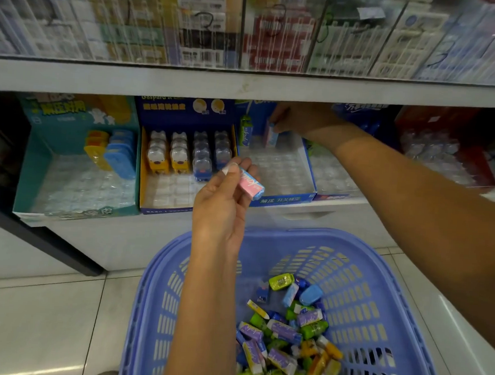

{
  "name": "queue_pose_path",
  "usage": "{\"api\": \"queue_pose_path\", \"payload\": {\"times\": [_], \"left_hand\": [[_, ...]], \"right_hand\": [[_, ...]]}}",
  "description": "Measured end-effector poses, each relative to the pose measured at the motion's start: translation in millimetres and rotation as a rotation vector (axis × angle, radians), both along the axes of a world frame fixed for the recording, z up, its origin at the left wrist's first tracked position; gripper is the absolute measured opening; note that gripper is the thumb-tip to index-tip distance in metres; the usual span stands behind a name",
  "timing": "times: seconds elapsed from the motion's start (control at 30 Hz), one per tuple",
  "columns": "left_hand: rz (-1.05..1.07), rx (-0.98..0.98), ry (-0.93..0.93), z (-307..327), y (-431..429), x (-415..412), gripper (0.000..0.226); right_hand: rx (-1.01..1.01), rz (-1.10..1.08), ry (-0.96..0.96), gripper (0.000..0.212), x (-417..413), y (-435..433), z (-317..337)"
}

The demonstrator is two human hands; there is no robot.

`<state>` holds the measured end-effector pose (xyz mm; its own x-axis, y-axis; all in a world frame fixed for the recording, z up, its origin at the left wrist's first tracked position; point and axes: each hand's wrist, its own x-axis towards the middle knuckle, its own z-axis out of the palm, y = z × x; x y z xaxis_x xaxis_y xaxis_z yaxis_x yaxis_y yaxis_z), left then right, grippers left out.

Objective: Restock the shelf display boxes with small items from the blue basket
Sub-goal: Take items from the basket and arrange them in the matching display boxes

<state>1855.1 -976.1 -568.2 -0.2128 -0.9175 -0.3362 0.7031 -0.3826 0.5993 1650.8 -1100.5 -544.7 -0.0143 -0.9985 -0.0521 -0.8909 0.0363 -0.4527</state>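
Shop shelf (247, 87), half-empty display boxes (282, 172), both hands (225, 197) pinching pink erasers (251, 184), blue basket (380, 284) below

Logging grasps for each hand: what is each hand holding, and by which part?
Left hand pinches a pink eraser by its upper end. Right hand holds another pink eraser by its top, inside the blue display box.

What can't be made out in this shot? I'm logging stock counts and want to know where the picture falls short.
Head view only:
- Upper-shelf packages: blurred behind a clear, glary panel; labels unreadable.
- Blue basket: cut off by the bottom edge; the left forearm covers part of the pile.
- Right hand: fingertips half under the shelf edge; hard to judge how the pink item is held.
- Red box: dim, contents indistinct.
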Motion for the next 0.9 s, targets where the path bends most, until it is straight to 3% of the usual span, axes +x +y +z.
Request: {"api": "queue_pose_path", "payload": {"times": [0.27, 0.4, 0.47, 0.7, 0.77, 0.9], "left_hand": [[-0.022, 0.021, 0.031, 4.4, 4.1, 1.1, 0.014], [-0.006, 0.0, 0.02, 7.1, 4.2, 1.1, 0.016], [-0.007, -0.016, 0.007, 7.4, 5.3, -1.7, 0.024], [-0.15, -0.096, -0.092, 13.8, 17.3, -12.8, 0.031], [-0.16, -0.172, -0.264, 14.6, 18.7, -17.0, 0.032], [-0.249, -0.615, -1.191, -3.9, 21.2, -24.8, 0.06]], "right_hand": [[-0.09, -0.047, -0.022, 0.039, 21.0, 43.4, 23.3], [-0.085, 0.053, -0.485, 0.035, 33.1, 110.8, 31.2], [-0.117, 0.099, -0.583, 0.04, 36.9, 140.1, 27.5], [-0.508, 0.247, -0.346, 0.018, 49.3, 162.0, 22.4], [-0.598, 0.13, -0.306, 0.018, 43.4, 150.1, 25.3], [-0.515, -0.134, -0.209, 0.017, 25.4, 105.3, 26.3]]}}
